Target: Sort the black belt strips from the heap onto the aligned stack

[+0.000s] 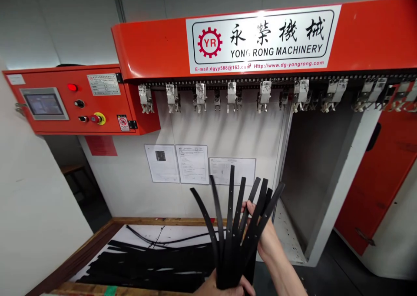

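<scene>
My left hand point(224, 287) grips the lower end of a bunch of several black straps point(233, 226) that fan upward, at the bottom centre of the head view. My right hand point(263, 233) reaches in from the right, its fingers pinching one strap near the top of the fan. Above hangs a row of metal clips point(231, 97) under the orange hood point(156, 48) of a machine labelled Yong Rong Machinery. None of the clips holds a strap.
An orange control box point(71, 100) with a screen, a red light and an emergency stop sits at left. Paper sheets point(193, 163) hang on the white back panel. A wooden-edged tray point(97, 239) below holds more black straps point(146, 265). An orange door point(381, 174) stands at right.
</scene>
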Demonstrator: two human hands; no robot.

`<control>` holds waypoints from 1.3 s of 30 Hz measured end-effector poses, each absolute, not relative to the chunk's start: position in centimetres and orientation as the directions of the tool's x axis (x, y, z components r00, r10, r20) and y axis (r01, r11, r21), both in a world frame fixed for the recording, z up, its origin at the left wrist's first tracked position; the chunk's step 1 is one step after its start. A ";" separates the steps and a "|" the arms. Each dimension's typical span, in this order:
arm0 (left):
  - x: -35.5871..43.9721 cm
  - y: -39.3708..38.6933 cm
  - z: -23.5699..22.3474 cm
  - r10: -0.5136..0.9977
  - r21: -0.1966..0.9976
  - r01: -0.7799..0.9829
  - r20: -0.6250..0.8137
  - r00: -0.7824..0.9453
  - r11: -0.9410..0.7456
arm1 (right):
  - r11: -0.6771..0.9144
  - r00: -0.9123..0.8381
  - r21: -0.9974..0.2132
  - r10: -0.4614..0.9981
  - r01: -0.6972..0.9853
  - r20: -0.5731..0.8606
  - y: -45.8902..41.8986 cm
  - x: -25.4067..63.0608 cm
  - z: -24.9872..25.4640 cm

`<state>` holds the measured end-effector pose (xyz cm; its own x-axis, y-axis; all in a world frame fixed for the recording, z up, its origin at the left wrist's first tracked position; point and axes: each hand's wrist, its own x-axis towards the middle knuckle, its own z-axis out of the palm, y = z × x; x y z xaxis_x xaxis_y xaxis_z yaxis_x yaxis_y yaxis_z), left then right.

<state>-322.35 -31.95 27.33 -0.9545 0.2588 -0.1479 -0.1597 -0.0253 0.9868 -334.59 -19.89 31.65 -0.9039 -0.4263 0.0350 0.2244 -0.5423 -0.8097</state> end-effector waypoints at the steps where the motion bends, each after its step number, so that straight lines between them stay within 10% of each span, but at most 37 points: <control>1: -322.3 -31.9 27.0 0.252 0.987 -0.155 -0.139 -0.958 -0.043 | -0.543 -0.919 -0.817 -0.392 0.196 0.041 -19.9 -334.7 31.6; 24: -322.5 -30.4 25.7 -0.185 0.964 -0.161 -0.202 -0.962 -0.213 | -0.588 -0.939 -0.763 -0.337 0.268 -0.069 -19.7 -336.5 25.5; 39: -328.4 -32.8 38.2 -0.648 0.769 0.609 0.365 -0.668 -0.194 | -0.278 -0.432 -0.413 -0.833 0.867 -0.346 -18.3 -325.7 20.9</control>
